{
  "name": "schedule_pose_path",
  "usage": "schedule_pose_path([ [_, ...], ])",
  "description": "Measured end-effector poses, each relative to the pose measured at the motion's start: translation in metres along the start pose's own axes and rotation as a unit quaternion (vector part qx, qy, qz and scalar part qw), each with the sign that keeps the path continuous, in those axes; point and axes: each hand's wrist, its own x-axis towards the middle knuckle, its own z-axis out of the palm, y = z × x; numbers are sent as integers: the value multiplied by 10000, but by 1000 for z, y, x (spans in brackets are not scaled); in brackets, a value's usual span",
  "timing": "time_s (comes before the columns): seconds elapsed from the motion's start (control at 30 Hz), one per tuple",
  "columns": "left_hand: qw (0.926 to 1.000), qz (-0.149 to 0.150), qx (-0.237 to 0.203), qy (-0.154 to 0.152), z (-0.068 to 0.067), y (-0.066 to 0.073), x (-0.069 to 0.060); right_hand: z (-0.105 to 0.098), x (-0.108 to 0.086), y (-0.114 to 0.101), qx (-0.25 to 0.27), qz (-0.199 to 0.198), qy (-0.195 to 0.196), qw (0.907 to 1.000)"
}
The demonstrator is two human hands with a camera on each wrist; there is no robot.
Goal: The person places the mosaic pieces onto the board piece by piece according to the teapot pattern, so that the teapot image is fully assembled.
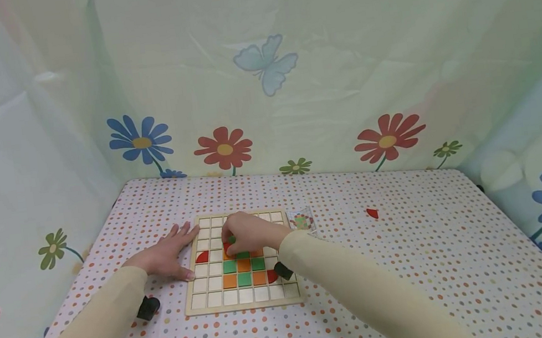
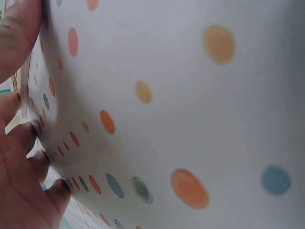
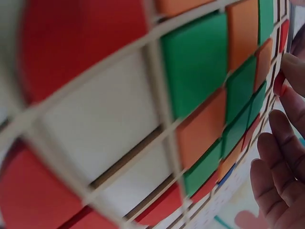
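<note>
A wooden grid board (image 1: 194,312) lies on the table, with orange and green square tiles (image 1: 244,279) making a checkered block on it. My right hand (image 1: 250,232) is over the board's upper middle. Between its thumb and index finger it pinches a red quarter-circle tile (image 3: 279,84), partly hidden by the fingers. Another red quarter-circle tile (image 1: 202,256) sits in a cell near the left side. My left hand (image 1: 165,256) lies spread at the board's left edge; its thumb and a fingertip touch the frame, as the left wrist view partly shows.
Just right of the board is a small clear-covered pattern card (image 1: 302,221). A loose red tile (image 1: 372,213) lies farther right on the dotted tablecloth (image 1: 412,264). Patterned sheeting (image 1: 318,102) with flowers and a butterfly rises behind the table and at both sides.
</note>
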Motion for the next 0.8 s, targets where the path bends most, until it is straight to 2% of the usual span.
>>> schedule_pose_path([
  [0.23, 10000, -16, -3, -15, 0, -2, 2, 4, 18, -16, -487, -67, -101, 9987],
  [0.47, 10000, 41, 16, -31, 0, -3, 3, 5, 24, -28, -1009, 73, -247, 9946],
  [0.8, 10000, 50, -34, -48, 0, -3, 2, 10, 26, -35, -1216, 219, -218, 9921],
])
